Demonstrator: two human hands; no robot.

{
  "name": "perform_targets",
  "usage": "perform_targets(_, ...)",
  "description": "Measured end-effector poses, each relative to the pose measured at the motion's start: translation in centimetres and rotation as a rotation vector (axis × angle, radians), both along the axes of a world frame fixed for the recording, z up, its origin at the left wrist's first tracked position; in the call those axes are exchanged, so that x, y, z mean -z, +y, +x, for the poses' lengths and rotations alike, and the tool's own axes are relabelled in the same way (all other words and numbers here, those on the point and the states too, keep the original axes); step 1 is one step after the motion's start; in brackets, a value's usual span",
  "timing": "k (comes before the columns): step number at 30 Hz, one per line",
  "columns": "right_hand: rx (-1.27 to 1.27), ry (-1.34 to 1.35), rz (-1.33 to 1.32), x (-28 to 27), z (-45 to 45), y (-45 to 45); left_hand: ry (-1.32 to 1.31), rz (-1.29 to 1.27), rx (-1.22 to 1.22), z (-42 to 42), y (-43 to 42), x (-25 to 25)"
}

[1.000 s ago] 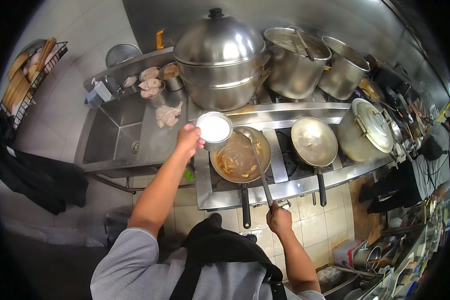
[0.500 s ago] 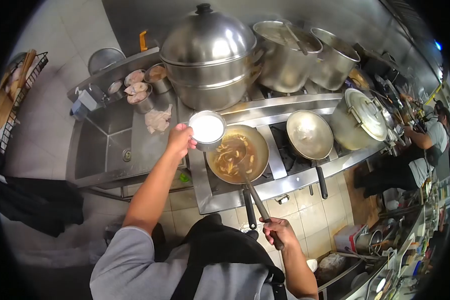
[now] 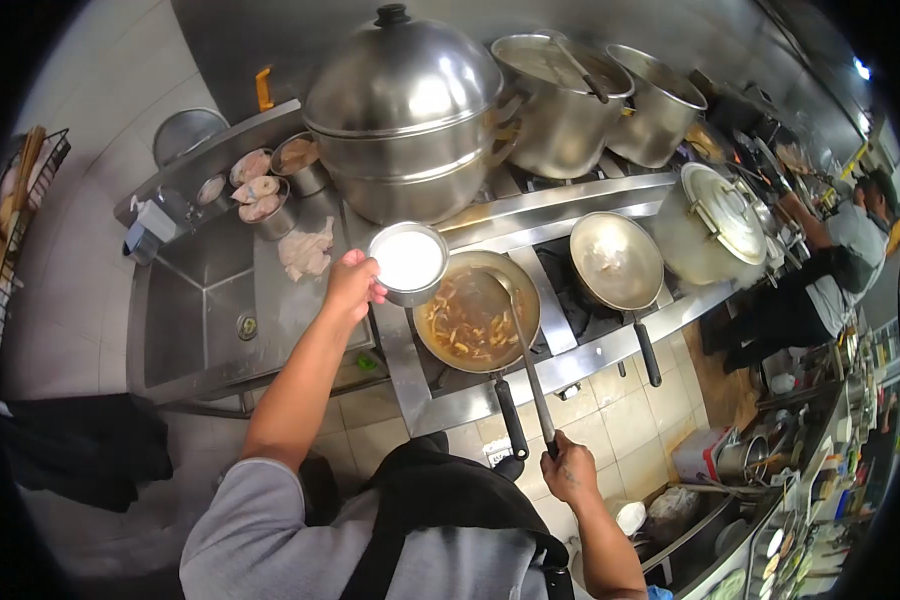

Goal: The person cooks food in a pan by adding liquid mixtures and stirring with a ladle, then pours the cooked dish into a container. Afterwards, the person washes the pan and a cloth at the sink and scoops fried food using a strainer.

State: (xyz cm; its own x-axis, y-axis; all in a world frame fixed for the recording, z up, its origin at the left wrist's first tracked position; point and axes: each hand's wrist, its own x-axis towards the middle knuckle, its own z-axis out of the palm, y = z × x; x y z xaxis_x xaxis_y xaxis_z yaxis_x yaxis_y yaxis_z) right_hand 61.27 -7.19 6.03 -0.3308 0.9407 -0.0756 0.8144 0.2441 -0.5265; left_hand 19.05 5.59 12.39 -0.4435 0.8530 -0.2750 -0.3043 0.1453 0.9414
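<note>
"What's in each grip?"
"Left grip (image 3: 353,284) pinches a metal cup (image 3: 408,262) with white contents, near the pan (image 3: 528,318); right grip (image 3: 570,472) wraps the ladle (image 3: 532,375)."
"Any change?"
"The ladle has just reached the pan's far side; the sliced food (image 3: 470,335) seems to be getting stirred."

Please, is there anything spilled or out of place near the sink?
One thing looks odd: a pale, raw-looking piece of meat lies directly on the metal counter beside the sink, while similar pieces sit in metal containers. I see no clear spill there.
</note>
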Motion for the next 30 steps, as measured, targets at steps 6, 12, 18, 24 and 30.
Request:
perform_targets(6, 0.322, 0.9, -1.083, -1.0, -0.2, 1.7, -0.02, 0.011, 0.065, 0.9, 1.3, 0.3)
perform_targets(12, 0.282, 1.29, -1.315, -0.8, 0.6, 2.0, -0.051, 0.031, 0.077, 5.1, 1.7, -0.8)
perform_targets(18, 0.113, 0.966, -1.015, -3.5, 2.7, 2.1, -0.095, 0.079, 0.037, 8.9, -0.7, -2.8)
perform_targets(24, -0.122, 0.481, -0.453, -1.0, 4.6, 4.2, -0.128, 0.085, -0.12, 10.3, -5.3, -3.3)
perform_targets(30, -0.243, 0.191, -0.118, -3.5, 5.1, 3.1, -0.105, 0.065, -0.3, 7.3, -9.4, -1.5)
